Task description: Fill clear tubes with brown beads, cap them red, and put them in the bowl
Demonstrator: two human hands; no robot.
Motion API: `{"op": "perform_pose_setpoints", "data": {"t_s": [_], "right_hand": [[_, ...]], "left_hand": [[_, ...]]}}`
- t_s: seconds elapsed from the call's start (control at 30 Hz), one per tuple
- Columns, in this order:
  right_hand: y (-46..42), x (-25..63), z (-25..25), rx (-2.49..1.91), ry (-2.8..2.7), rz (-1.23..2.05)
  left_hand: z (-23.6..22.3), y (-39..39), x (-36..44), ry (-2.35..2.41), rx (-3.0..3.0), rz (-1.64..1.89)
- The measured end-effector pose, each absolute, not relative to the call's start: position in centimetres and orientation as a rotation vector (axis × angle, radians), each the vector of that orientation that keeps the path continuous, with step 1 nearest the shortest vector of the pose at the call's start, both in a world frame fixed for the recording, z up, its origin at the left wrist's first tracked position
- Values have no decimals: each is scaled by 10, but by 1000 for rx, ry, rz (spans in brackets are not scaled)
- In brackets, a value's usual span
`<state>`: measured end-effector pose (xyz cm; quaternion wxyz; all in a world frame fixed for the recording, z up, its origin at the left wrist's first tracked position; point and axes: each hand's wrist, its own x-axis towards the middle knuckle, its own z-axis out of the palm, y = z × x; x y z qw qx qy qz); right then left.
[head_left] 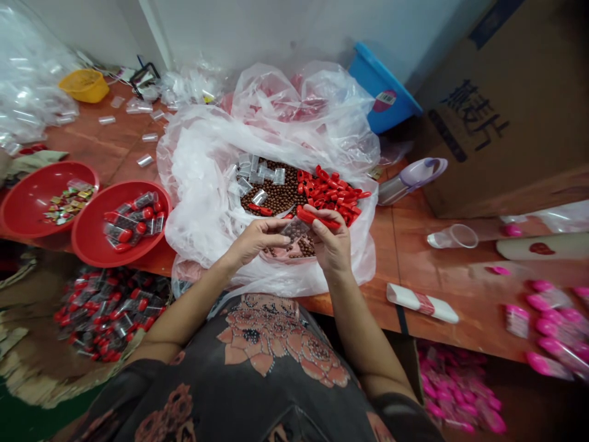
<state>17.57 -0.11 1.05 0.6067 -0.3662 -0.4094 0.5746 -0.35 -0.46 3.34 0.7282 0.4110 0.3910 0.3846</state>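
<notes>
Left grip (pixel 254 242): closed, fingertips pinching a clear plastic vial (pixel 294 231)
Right grip (pixel 330 238): closed on a red plastic piece (pixel 318 217)
Long axis: red piece lies roughly sideways, left end near the vial
Place: both held over a clear plastic bag (pixel 197 202) — brown beads (pixel 276 193), red pieces (pixel 331 199) inside — on the worktop (pixel 391 264)

A small clear plastic vial (pixel 294 231) lies tilted, gripped against the left fingertips (pixel 281 224), while a glossy red tapered plastic cap (pixel 317 218) sits pinched just above it in the right fingers (pixel 322 214).
</notes>
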Motion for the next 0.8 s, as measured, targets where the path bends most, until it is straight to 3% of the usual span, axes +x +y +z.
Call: {"op": "perform_pose_setpoints", "data": {"t_s": [0.8], "right_hand": [[-8, 180, 1, -804, -1056, 1224]], "left_hand": [[23, -10, 5, 944, 915, 963]]}}
